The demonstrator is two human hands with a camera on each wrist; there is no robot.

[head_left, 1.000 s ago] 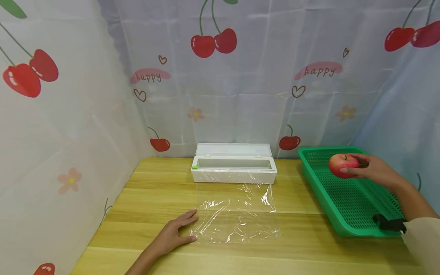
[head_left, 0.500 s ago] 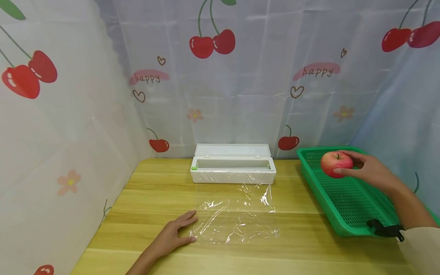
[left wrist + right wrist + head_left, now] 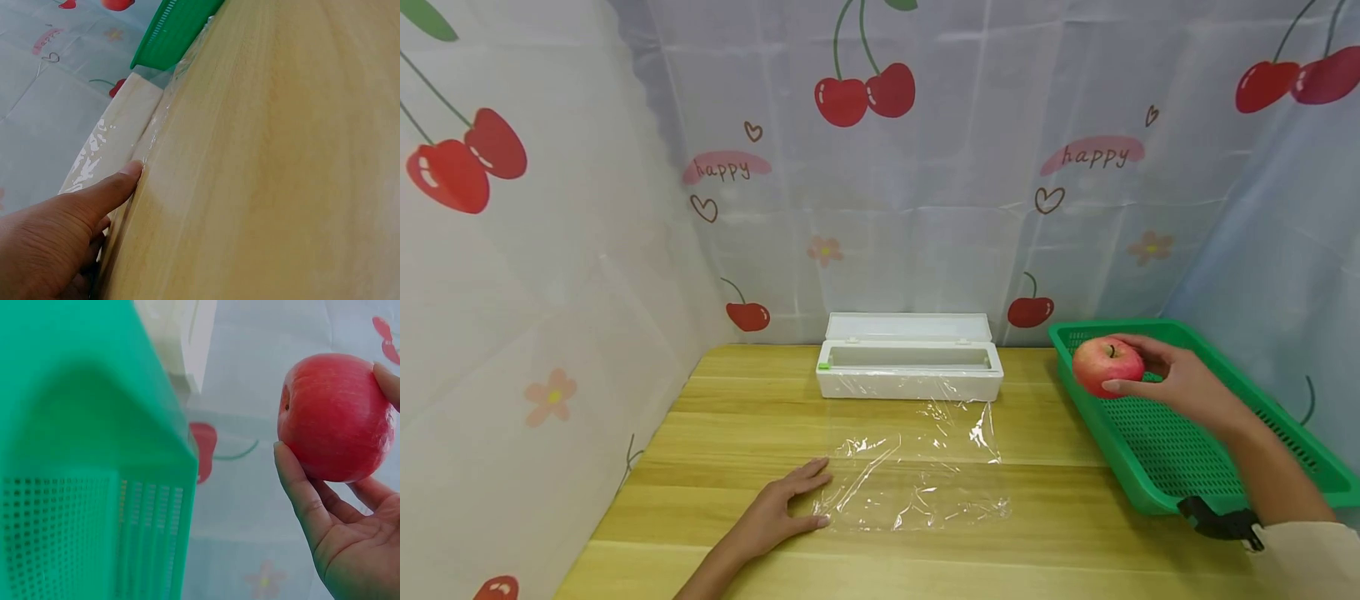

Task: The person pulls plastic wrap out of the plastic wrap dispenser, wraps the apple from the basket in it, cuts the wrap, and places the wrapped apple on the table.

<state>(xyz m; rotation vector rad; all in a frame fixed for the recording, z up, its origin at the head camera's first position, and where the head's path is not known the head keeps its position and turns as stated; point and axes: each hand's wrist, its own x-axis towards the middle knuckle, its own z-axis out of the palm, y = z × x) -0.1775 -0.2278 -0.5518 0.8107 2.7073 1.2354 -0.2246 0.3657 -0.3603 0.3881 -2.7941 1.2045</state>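
Note:
My right hand (image 3: 1180, 379) grips a red apple (image 3: 1108, 367) from its right side, held up over the left rim of the green basket (image 3: 1120, 475). In the right wrist view the apple (image 3: 337, 417) sits between thumb and fingers. A sheet of clear plastic wrap (image 3: 917, 475) lies on the table, running from the front of a white wrap dispenser box (image 3: 910, 385) whose lid stands raised. My left hand (image 3: 778, 512) rests on the table at the sheet's left edge, fingers extended and spread. In the left wrist view its thumb (image 3: 119, 187) touches the film's edge.
The wooden table (image 3: 700, 483) is enclosed by a cherry-print curtain (image 3: 910, 208) at the back and sides. The basket stands on the right side of the table. A black strap piece (image 3: 1217, 521) shows at the right wrist, overlapping the basket's front rim.
My right hand has carried the apple leftward, from above the basket's middle to its left rim. The left hand, the film and the box have stayed in place.

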